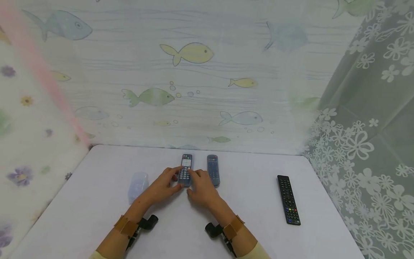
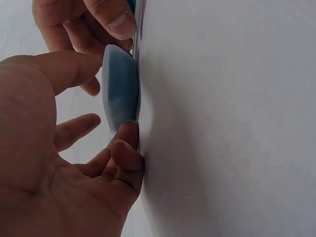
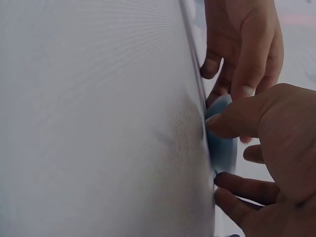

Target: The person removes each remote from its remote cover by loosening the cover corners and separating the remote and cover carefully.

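Between my two hands, a remote control [image 1: 185, 174] in a bluish sleeve lies on the table, its buttons and pale label facing up. Its near end [image 2: 122, 84] shows in the left wrist view. My left hand [image 1: 163, 186] holds it from the left, thumb at the near end and fingers bent against the side. My right hand [image 1: 204, 189] is at its right side, a fingertip touching the edge and the thumb lower, beside the near corner. Just beyond the right hand lies a second sleeved remote control [image 1: 213, 168], its lower edge close to the knuckles.
A long black remote control [image 1: 289, 200] lies far to the right on the white table [image 1: 252, 226]. A translucent bluish case [image 1: 138, 185] sits left of my left hand. A fish-patterned curtain [image 1: 194, 118] hangs behind the table's far edge, with a lacy grey one at the right.
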A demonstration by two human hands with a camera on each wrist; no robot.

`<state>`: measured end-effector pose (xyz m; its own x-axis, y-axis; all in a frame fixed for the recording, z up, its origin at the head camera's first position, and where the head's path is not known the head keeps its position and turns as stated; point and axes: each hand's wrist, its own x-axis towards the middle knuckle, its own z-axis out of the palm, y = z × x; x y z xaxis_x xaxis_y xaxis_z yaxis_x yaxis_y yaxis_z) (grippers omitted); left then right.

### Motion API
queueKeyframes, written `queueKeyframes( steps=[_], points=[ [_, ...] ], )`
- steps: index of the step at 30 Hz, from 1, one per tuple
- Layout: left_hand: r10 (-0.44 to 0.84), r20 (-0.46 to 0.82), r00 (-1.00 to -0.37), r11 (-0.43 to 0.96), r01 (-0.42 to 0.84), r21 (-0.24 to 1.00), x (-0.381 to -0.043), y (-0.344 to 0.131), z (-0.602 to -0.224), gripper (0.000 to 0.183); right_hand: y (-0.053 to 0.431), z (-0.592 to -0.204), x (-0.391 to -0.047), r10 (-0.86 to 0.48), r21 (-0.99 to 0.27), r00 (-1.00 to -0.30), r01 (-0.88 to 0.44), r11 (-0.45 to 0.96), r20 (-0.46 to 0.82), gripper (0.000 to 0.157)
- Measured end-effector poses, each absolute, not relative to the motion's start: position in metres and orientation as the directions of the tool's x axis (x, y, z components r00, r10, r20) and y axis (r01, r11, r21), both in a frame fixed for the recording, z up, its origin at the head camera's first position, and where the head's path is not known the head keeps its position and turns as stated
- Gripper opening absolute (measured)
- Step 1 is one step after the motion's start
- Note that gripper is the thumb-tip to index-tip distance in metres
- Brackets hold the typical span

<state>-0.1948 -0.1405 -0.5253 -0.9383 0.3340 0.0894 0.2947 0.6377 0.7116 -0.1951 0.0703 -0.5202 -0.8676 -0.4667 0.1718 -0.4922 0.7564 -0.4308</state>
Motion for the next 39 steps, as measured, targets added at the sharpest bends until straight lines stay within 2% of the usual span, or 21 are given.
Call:
queueKeyframes(
  steps=[10,19,26,39],
  points=[
    [0.336,0.105,-0.936,0.658,0.313,0.685,-0.195,-0.138,-0.524,0.075,0.070,-0.520,-0.195,-0.485,-0.464,-0.854,-0.512,0.723,0.187,0.062],
    [0.310,0.200,-0.930,0.672,0.363,0.645,-0.187,-0.134,-0.515,0.064,0.076,-0.507,-0.186,-0.466,-0.481,-0.822,-0.570,0.666,0.328,0.049],
    [0.323,0.224,-0.919,0.672,0.390,0.630,-0.177,-0.128,-0.499,0.057,0.088,-0.497,-0.178,-0.454,-0.500,-0.823,-0.569,0.653,0.343,0.047],
    [0.369,0.287,-0.884,0.648,0.466,0.602,-0.157,-0.119,-0.473,0.052,0.099,-0.478,-0.159,-0.456,-0.392,-0.709,-0.689,0.609,0.538,0.036]
  ],
)
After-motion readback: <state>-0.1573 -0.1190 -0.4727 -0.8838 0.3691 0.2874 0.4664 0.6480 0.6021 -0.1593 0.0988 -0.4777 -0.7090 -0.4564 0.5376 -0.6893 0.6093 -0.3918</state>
